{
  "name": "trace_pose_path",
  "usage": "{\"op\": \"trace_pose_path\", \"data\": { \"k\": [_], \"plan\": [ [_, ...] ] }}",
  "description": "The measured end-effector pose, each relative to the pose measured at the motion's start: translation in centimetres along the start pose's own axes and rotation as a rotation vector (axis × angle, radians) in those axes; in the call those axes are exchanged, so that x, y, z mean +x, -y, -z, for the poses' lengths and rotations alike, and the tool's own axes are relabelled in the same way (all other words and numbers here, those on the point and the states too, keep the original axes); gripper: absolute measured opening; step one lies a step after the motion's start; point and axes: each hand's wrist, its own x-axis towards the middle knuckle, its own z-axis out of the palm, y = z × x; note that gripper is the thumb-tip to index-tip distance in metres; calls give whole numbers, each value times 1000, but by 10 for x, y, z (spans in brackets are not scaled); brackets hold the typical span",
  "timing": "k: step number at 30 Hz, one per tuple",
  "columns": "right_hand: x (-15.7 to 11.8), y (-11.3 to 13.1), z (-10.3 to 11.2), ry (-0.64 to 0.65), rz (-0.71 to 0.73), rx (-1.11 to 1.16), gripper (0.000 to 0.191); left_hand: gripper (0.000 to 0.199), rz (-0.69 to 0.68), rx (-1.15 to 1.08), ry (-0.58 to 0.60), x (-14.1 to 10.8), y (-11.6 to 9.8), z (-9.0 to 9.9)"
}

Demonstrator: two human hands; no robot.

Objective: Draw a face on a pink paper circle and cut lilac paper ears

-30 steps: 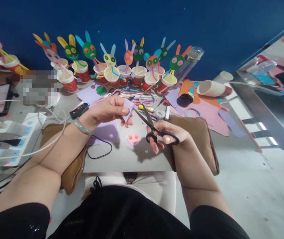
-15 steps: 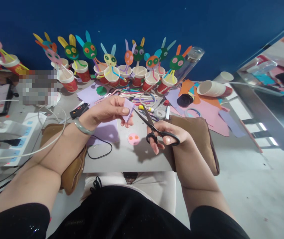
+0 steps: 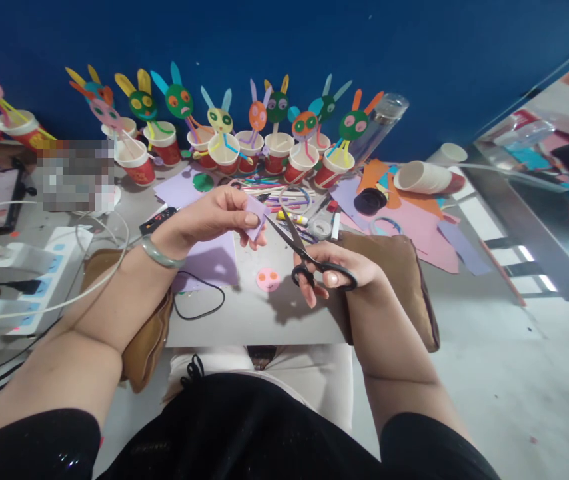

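Between thumb and fingers, my left hand (image 3: pixel 227 217) pinches a small piece of purple paper (image 3: pixel 255 219) above the table. My right hand (image 3: pixel 342 270) holds black scissors (image 3: pixel 304 255) by the handle loops. Their blades are spread apart, with one tip close to the paper's right edge; whether it touches I cannot tell. Below, on the grey table (image 3: pixel 259 323), lies a pink paper disc (image 3: pixel 267 279) with orange eyes and a small drawn mouth. A larger purple sheet (image 3: pixel 212 260) lies under and beside my left hand.
Paper cups (image 3: pixel 137 163) with rabbit-faced paper figures line the blue wall. Straws, a yellow glue stick (image 3: pixel 292 218) and a tape roll (image 3: pixel 320 229) lie mid-table. Coloured paper (image 3: pixel 427 233) and stacked cups (image 3: pixel 427 179) are right; a power strip (image 3: pixel 49 280) is left. Brown cushions (image 3: pixel 394 280) lie beneath my forearms.
My left hand and wrist have shifted slightly left with the purple paper. The scissors stay spread and almost in the same place.
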Motion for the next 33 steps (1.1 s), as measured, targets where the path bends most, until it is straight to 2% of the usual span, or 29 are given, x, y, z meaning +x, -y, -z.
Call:
{"op": "trace_pose_path", "data": {
  "k": [12, 16, 21, 33],
  "plan": [
    [-3, 5, 1, -114, -35, 27, 48, 43, -63, 73, -67, -1, -1, 6],
    [-2, 5, 1, -119, -38, 7, 49, 44, -85, 116, -59, 0, -1, 7],
    [-1, 3, 3, -117, -63, -18, 49, 46, -49, 175, -41, 1, -2, 6],
    [1, 2, 3, -132, -33, 28, 47, 43, -33, 167, -37, 0, -1, 3]
  ]
}}
